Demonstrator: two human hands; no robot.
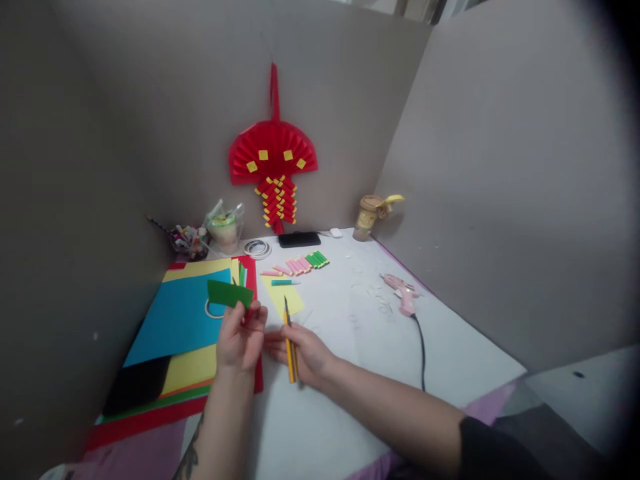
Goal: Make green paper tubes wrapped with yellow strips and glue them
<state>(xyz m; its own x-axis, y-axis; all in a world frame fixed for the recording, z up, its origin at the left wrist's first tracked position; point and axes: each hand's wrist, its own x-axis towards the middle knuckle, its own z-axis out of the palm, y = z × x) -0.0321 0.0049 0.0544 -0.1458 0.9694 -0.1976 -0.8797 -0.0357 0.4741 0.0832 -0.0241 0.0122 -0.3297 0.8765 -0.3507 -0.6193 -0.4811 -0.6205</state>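
Observation:
My left hand [243, 337] pinches a small green paper strip [230, 294] between thumb and fingers, above the stack of coloured sheets. In my right hand [307, 350] is a slim yellow tool with a dark pointed tip [290, 353], its tip pointing up and away from me; whether it is a pencil or a knife I cannot tell. Just beyond my hands lie a yellow sheet [294, 301], a teal glue-like tube [283, 283], and short rolls of pink paper [299, 265] and green paper [317, 259] with yellow ends.
Coloured sheets [173, 320] with a tape ring [212, 311] fill the left side. A pink glue gun [406, 293] with a black cord lies right. Along the back are a phone [299, 239], cups [367, 217] and white rings [257, 249]. A red paper fan ornament [274, 157] hangs behind.

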